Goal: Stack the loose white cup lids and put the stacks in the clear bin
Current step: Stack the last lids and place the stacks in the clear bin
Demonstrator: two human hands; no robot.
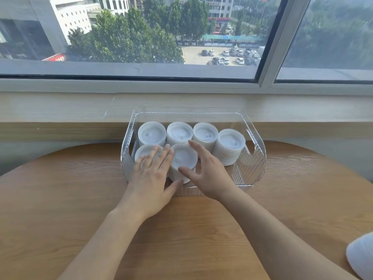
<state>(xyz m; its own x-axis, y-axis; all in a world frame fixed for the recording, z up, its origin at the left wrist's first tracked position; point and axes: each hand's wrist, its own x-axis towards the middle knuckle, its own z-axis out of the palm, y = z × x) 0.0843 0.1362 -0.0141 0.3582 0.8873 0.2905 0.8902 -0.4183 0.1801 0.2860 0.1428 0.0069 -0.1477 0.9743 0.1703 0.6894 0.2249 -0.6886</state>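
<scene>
My left hand [151, 176] and right hand [207, 174] cup newest lid stack [183, 158], fingers loosely spread, at clear bin [250, 174] near edge. Seat flat, snug beside neighbour stack [146, 151], let go gently.

Six upright stacks of white cup lids [230, 146] inside the clear bin [254, 158]

Left hand [150, 176] hides front-left stack [144, 151]; white object [361, 257] cut off.
</scene>
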